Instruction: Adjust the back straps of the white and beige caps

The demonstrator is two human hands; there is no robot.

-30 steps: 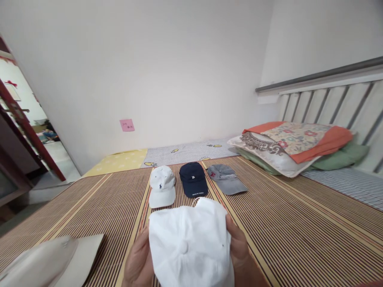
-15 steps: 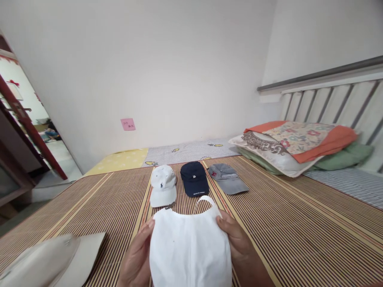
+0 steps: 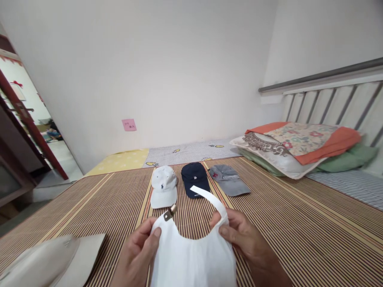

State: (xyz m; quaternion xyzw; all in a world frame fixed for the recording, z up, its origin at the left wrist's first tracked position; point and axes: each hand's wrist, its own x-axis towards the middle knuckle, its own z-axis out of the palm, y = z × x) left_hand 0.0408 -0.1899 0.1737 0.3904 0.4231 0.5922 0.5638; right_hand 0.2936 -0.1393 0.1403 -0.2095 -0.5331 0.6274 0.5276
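A white cap [image 3: 194, 261] is held up near the bottom centre, its back opening facing up. My left hand [image 3: 137, 251] pinches its left edge beside a metal buckle [image 3: 170, 213]. On the right edge my right hand [image 3: 243, 239] grips the cap at the base of a loose white strap [image 3: 209, 196], which curves up and to the left, its tip in front of the navy cap. Strap and buckle are apart. Beyond lie a white cap with a small dark logo [image 3: 164, 186], a navy cap [image 3: 194, 175] and a grey cap [image 3: 229, 180], in a row on the striped mat [image 3: 299, 231].
A beige cap [image 3: 54, 261] lies at the lower left. Folded bedding and pillows [image 3: 302, 143] are stacked at the right, by a slatted headboard [image 3: 332, 105]. A pink note [image 3: 129, 124] is on the wall; a doorway opens at the far left.
The held cap has tipped and its back opening has widened. Its strap now stretches up and left, and the buckle shows clearly. My hands have shifted their hold along its edges.
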